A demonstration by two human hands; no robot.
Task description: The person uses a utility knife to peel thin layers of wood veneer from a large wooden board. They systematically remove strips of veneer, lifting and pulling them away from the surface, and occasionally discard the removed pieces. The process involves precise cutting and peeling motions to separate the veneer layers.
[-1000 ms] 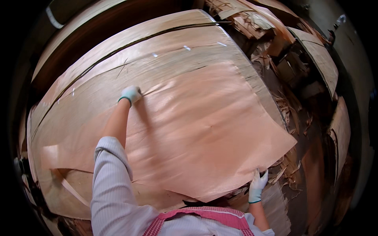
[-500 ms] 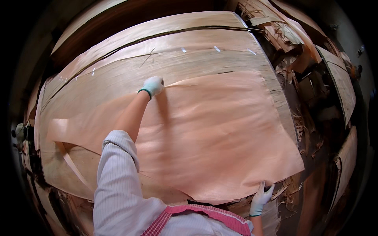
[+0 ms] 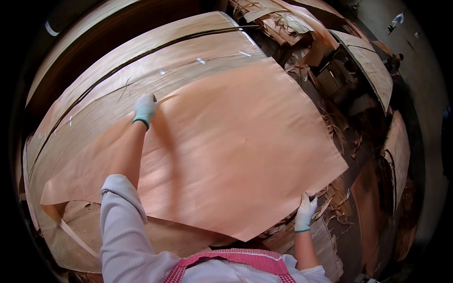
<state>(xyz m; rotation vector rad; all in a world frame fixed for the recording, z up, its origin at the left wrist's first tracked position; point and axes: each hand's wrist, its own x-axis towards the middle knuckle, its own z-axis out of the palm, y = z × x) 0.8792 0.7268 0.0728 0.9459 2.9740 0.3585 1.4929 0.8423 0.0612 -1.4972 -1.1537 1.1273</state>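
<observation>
A large thin pinkish wood veneer sheet spreads over a flat stack of paler veneer. In a white glove with a green cuff, my left hand is closed on the sheet's far edge, arm stretched out. My right hand, also gloved, pinches the near right edge of the sheet, thumb on top. The right side of the sheet reaches past the stack's edge. At the left, the sheet's end is lifted in a curl, and a narrow veneer strip hangs from it.
Long dark splits and several small white tape pieces mark the stack's surface. Torn veneer scraps are heaped at the far right. Loose shreds lie beside my right hand. More veneer boards stand further right.
The view has turned, shifting the stack leftward. The sheet looks tauter and smoother, and its right side now covers the stack's right edge. Both hands keep their hold.
</observation>
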